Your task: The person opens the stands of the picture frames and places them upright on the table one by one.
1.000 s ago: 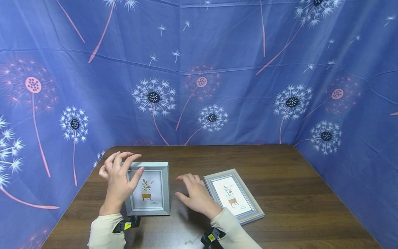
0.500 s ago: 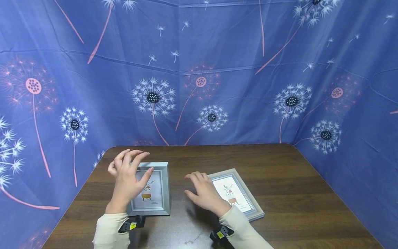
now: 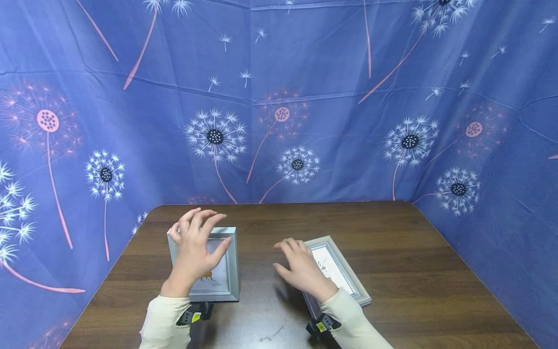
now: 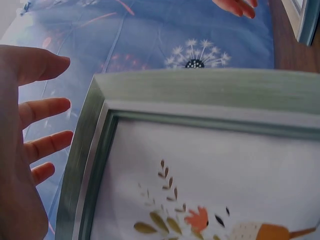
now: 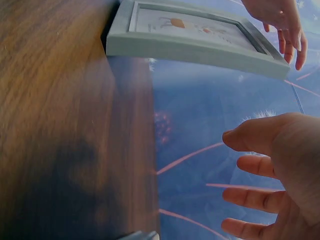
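Observation:
In the head view, my left hand [image 3: 196,249] hovers before a pale grey-green picture frame [image 3: 233,271] that stands upright on the table. It covers much of the frame's left side and picture. The left wrist view has this frame [image 4: 200,90] close up, with loosely bent fingers [image 4: 50,142] beyond its edge, holding nothing. My right hand [image 3: 305,266] is over the left part of a second picture frame [image 3: 344,261], which lies turned at an angle on the table. Its fingers are loosely bent, around nothing. Both pictures show a plant in an orange-brown pot, partly hidden.
The brown wooden table [image 3: 405,271] has rounded far corners. Behind it and along both sides hangs a blue cloth [image 3: 340,116] printed with dandelions. A dark strap with a camera [image 3: 322,325] sits on the right wrist.
Both hands have drifted right, the left across the upright frame and the right farther over the lying one. The two frames have stayed in place.

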Available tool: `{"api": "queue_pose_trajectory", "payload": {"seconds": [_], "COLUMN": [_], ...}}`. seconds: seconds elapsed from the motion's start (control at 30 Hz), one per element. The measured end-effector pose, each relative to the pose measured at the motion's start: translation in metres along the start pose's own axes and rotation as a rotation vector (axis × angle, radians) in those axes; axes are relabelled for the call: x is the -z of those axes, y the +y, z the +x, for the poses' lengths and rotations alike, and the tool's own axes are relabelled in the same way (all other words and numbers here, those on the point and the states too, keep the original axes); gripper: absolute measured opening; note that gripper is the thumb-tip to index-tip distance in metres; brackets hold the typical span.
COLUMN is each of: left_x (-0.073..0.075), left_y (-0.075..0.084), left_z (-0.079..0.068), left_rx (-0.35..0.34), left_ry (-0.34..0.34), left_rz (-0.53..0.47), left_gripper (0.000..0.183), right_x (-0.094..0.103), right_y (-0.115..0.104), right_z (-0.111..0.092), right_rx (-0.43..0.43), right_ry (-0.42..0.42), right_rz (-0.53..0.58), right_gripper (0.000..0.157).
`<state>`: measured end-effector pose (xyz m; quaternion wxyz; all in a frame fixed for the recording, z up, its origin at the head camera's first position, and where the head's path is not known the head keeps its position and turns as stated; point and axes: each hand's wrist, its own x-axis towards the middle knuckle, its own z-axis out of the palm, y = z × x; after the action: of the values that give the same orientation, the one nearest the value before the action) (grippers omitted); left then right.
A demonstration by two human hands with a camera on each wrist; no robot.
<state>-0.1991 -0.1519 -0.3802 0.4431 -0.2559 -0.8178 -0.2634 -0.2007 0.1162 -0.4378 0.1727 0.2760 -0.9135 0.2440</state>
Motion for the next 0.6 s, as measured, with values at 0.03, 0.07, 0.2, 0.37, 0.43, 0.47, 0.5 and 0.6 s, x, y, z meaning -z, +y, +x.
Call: {"api": "queue_pose_trajectory", "payload": {"seconds": [0.03, 0.07, 0.2, 0.37, 0.43, 0.47, 0.5, 0.6], "left_x": [-0.001, -0.002, -0.006, -0.011, -0.013, -0.014, -0.016, -0.019], "left_y": [0.001, 0.002, 0.005, 0.009, 0.012, 0.013, 0.014, 0.018], "left_z": [0.000, 0.000, 0.000, 0.001, 0.002, 0.003, 0.003, 0.005], "left_rx": [-0.002, -0.002, 0.004, -0.005, -0.012, -0.016, -0.019, -0.034], "left_ry": [-0.003, -0.008, -0.039, -0.063, -0.066, -0.066, -0.066, -0.062], "left_rz": [-0.004, -0.008, -0.011, -0.020, -0.029, -0.033, -0.037, -0.045], "left_gripper": [0.045, 0.045, 0.047, 0.045, 0.044, 0.044, 0.043, 0.043], "right_x": [0.001, 0.002, 0.006, 0.010, 0.011, 0.012, 0.013, 0.015], "right_y": [0.001, 0.003, 0.008, 0.014, 0.017, 0.018, 0.019, 0.022], "right_z": [-0.001, -0.001, -0.004, -0.006, -0.007, -0.008, -0.008, -0.009], "right_rx": [-0.004, -0.006, -0.017, -0.028, -0.037, -0.041, -0.046, -0.058], "right_ry": [0.004, 0.007, 0.014, 0.029, 0.037, 0.040, 0.043, 0.051], "right_rz": [0.002, 0.000, 0.005, -0.008, -0.018, -0.025, -0.030, -0.047], "right_gripper": [0.039, 0.038, 0.038, 0.036, 0.035, 0.035, 0.035, 0.034]}}
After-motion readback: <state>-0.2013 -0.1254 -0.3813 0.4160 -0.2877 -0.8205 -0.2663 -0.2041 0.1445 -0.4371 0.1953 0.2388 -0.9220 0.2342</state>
